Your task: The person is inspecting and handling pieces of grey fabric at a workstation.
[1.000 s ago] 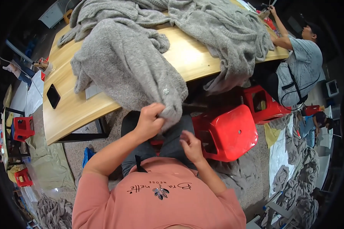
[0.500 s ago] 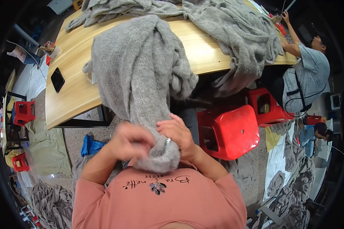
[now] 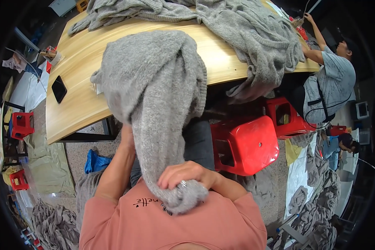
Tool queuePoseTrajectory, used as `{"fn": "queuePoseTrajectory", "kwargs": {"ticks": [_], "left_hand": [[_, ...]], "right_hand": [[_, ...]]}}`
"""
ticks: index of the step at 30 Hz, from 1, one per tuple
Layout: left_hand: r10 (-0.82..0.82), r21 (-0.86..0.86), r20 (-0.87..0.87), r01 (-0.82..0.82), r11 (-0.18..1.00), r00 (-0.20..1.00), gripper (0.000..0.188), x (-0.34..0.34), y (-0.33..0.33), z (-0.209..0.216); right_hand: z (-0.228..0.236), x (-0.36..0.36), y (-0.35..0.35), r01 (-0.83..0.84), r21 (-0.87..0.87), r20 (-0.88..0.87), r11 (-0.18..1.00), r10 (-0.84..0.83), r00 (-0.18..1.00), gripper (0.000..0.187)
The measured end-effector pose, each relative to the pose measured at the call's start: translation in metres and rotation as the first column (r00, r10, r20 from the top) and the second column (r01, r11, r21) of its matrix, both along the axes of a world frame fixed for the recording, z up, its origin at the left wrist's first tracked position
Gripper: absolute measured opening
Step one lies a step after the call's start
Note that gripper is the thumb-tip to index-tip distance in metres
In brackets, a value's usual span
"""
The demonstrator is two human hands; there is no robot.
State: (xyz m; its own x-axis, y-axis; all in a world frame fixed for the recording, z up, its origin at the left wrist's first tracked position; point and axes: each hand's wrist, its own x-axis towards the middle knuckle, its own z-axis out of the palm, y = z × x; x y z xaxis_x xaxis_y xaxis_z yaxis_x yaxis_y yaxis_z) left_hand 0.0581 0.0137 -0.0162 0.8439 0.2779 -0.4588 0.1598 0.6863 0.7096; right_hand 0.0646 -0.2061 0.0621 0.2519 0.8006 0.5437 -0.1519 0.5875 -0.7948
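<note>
Grasping the bunched end of a grey knit (image 3: 162,104) draped over the near edge of the table (image 3: 77,110), the right hand (image 3: 190,174) would likely do best with light, even tension; the left hand is hidden, its grip unclear.

Grey knit garment (image 3: 162,96): soft, fuzzy, matt cloth, faintly ribbed along hanging length. Garment pile (image 3: 254,37): same woolly knit, coarser ribbing at bands. Table (image 3: 77,110): pale wood-grain top, smooth, glossy under light. Phone (image 3: 59,89): dark, smooth, glassy face. Stool (image 3: 256,146): red plastic, hard, shiny. Pink shirt (image 3: 166,229): smooth matt cloth. Blue bundle (image 3: 96,161): crinkled, shiny, plastic-looking. Floor (image 3: 76,156): speckled, dull.
</note>
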Motion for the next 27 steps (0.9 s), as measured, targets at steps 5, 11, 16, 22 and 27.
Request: {"fn": "queuePoseTrajectory", "kwargs": {"ticks": [5,11,16,22,27], "left_hand": [[0.049,-0.023,0.667,-0.045,0.999,0.744,0.056,-0.031,0.026,0.075],[0.161,0.086,0.631,-0.275,0.958,0.759,0.037,0.002,0.088,0.139],[-0.067,0.851,0.524,-0.521,0.061,0.849,0.014,0.059,0.033,0.192],[-0.127,0.843,-0.155,0.064,-0.534,0.98,0.064,0.098,0.007,0.063],[-0.242,0.924,-0.092,-0.008,-0.383,0.966,0.026,0.094,0.018,0.048]], "right_hand": [[0.025,0.003,-0.018,-0.094,0.106,0.024,0.99,0.092,0.995,0.023],[0.054,-0.003,-0.038,0.096,0.099,-0.065,0.99,-0.09,0.994,0.024],[0.053,0.012,-0.045,-0.347,0.275,0.139,0.897,0.32,0.937,0.031],[0.025,0.011,-0.062,-0.104,0.178,-0.149,0.978,0.132,0.98,0.031],[0.026,0.031,-0.073,-0.343,0.353,-0.028,0.871,0.376,0.926,0.022]]}}
